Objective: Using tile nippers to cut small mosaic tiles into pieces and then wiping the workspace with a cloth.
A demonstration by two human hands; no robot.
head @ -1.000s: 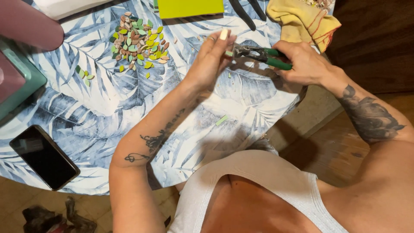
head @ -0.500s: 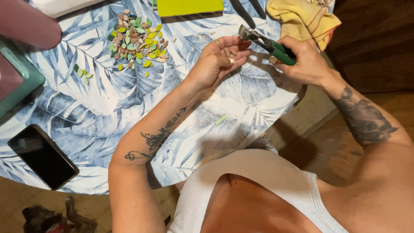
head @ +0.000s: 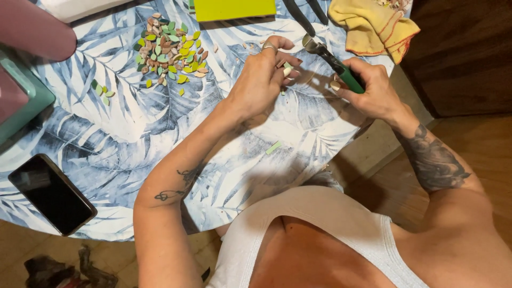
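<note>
Nippers [head: 333, 61] clenched in right hand [head: 373, 90]; tile piece [head: 288, 69] pinched by left hand [head: 261, 80] just beside

Blue-and-white leaf print under bright scraps

The surface [head: 160, 122] bears blue-grey palm leaves on white; the pile of chips [head: 168, 50] mixes green, yellow, pink and brown; nippers [head: 333, 63] have green handles; cloth [head: 373, 26] yellow, red-edged.

Green-handled nippers [head: 333, 61] tilt above the table, a small pale tile piece [head: 288, 70] beside them.
</note>
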